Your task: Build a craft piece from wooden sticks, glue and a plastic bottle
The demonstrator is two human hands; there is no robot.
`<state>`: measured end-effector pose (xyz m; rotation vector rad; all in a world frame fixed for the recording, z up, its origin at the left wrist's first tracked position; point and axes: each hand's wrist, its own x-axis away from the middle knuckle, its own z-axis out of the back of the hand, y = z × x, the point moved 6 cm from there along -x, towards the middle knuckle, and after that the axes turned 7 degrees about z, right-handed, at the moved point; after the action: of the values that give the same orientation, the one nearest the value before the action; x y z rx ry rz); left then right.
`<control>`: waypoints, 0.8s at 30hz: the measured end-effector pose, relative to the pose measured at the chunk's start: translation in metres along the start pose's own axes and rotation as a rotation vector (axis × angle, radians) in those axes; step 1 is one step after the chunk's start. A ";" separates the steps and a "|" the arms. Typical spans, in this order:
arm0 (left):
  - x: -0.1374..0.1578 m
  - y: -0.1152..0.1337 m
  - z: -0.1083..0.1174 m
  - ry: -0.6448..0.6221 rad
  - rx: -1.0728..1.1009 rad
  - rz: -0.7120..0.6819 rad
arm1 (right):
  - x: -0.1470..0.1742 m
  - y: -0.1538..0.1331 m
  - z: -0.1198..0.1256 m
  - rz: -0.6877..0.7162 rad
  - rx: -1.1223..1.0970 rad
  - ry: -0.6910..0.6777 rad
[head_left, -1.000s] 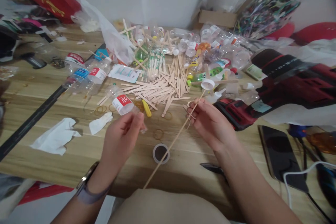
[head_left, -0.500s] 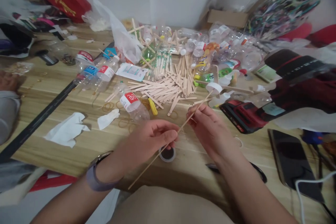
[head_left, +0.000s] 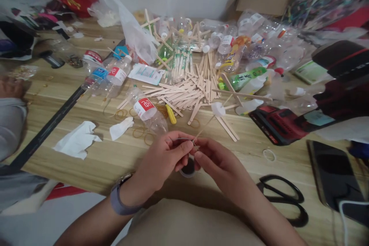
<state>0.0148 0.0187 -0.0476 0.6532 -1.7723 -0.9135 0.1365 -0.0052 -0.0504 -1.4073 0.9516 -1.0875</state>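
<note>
My left hand [head_left: 168, 152] and my right hand [head_left: 221, 161] meet in front of me, fingertips closed around a thin wooden stick [head_left: 203, 127]. The stick slants away from me, and a white cap-like piece [head_left: 218, 108] appears at its far end. A fine thread or wire [head_left: 184, 138] curves over my left fingers; its kind is too small to tell. My fingers hide the stick's near part. Just below them sits a small round container [head_left: 188, 168] with a dark inside, partly covered. Black-handled scissors [head_left: 284, 196] lie beside my right forearm.
Flat wooden sticks [head_left: 184, 96] are heaped ahead, with plastic bottles [head_left: 147, 111] around them. A red-black power tool [head_left: 276, 123] and a phone [head_left: 336, 177] lie at right. A dark bar [head_left: 49, 127] and a tissue [head_left: 77, 140] are at left, near another person's sleeve [head_left: 11, 123].
My right hand has come down and in to meet my left. The stick's far end has dropped toward me, and its near end no longer shows. The scissors are in fuller view.
</note>
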 end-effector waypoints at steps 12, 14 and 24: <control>-0.004 -0.011 0.003 0.106 -0.041 0.089 | 0.002 -0.008 0.001 0.205 0.437 0.056; -0.005 -0.012 0.004 0.126 -0.079 0.068 | 0.002 -0.007 0.000 0.221 0.431 0.058; -0.007 -0.011 0.003 0.147 -0.104 0.025 | 0.003 0.005 0.002 0.135 0.311 0.041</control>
<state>0.0147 0.0189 -0.0609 0.6142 -1.5886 -0.9113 0.1394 -0.0080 -0.0553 -1.0568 0.8518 -1.1122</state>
